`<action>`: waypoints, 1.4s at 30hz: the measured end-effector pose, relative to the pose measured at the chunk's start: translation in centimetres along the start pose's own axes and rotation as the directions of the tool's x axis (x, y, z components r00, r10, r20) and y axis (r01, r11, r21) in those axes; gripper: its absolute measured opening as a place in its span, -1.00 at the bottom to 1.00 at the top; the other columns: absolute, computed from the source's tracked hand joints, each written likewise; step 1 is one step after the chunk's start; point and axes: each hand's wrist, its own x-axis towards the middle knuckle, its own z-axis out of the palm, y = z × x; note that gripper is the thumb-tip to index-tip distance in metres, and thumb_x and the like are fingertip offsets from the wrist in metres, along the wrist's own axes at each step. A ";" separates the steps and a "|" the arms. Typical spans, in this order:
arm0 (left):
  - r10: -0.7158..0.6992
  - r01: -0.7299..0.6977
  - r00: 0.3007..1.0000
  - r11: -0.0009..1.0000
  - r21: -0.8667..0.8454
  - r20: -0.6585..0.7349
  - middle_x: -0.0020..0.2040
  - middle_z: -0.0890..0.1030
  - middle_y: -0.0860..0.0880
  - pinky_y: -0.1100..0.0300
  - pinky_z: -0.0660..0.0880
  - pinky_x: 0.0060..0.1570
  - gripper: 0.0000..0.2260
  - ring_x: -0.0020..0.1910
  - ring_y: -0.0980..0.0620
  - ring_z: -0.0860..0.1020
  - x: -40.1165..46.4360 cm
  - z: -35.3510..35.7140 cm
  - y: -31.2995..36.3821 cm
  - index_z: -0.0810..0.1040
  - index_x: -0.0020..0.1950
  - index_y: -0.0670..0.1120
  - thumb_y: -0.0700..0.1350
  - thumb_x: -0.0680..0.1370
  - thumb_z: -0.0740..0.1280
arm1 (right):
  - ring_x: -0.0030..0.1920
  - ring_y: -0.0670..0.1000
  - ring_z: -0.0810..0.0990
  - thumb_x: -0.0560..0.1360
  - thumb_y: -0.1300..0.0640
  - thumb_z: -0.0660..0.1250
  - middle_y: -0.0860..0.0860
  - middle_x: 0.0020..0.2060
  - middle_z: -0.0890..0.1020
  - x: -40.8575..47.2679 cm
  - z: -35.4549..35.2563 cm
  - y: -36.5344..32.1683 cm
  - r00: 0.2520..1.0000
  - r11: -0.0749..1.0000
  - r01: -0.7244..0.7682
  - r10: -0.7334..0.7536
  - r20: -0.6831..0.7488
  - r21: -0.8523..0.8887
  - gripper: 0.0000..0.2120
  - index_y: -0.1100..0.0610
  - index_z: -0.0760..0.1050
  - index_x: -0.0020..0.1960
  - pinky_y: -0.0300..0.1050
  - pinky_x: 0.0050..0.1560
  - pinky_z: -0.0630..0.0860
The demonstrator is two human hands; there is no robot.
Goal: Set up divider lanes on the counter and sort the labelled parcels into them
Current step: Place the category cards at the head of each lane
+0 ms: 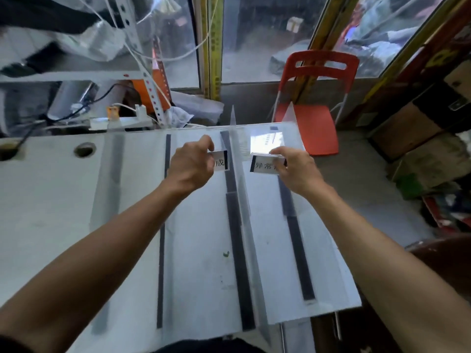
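Observation:
Clear upright divider panels with dark base strips [239, 250] run front to back across the white counter [51, 200], forming lanes. My left hand [191, 164] pinches a small white label card [221, 163] with black print, over the middle lane near the far end. My right hand [293, 169] grips a second label card [262, 165] in a clear holder, over the right lane. A glare patch [266, 142] shines on a clear panel behind that card. No parcels are in view.
A red plastic chair [316, 115] stands beyond the counter's far right corner. Cables, a power strip [114, 122] and metal shelving crowd the far left. A round hole [84, 149] sits in the counter. Cardboard boxes [407, 123] are stacked at the right.

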 end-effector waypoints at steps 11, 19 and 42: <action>-0.192 0.188 0.980 0.979 0.079 0.048 0.04 0.67 -0.24 -0.06 0.66 -0.06 -0.91 -0.04 -0.26 0.66 7.0 5.6 -3.8 0.53 0.09 -0.07 -0.16 0.59 0.35 | 0.22 0.28 0.58 0.64 0.23 0.27 0.21 0.25 0.59 10.1 4.9 2.2 0.989 0.995 -0.075 0.083 0.126 -0.071 -0.68 0.09 0.51 0.38 0.14 0.23 0.60; -0.268 0.260 0.958 0.962 0.079 0.106 -0.01 0.61 -0.19 0.09 0.41 -0.12 -0.89 -0.13 -0.11 0.50 8.5 7.4 -4.4 0.56 0.12 -0.15 -0.22 0.60 0.32 | 0.23 0.24 0.56 0.64 0.26 0.27 0.21 0.27 0.58 11.8 7.0 3.7 0.979 0.988 -0.148 0.154 0.136 -0.050 -0.69 0.11 0.50 0.37 0.14 0.23 0.59; -0.076 0.077 0.997 0.997 0.028 -0.031 0.18 0.61 -0.13 0.15 0.46 -0.01 -0.69 0.09 -0.12 0.60 -1.2 5.5 1.9 0.50 0.31 -0.11 -0.06 0.60 0.38 | 0.30 0.22 0.36 0.46 0.09 0.46 0.19 0.32 0.37 -3.1 2.1 6.2 0.910 0.913 -0.356 0.290 -0.296 -0.200 -0.36 0.10 0.28 0.45 0.06 0.29 0.34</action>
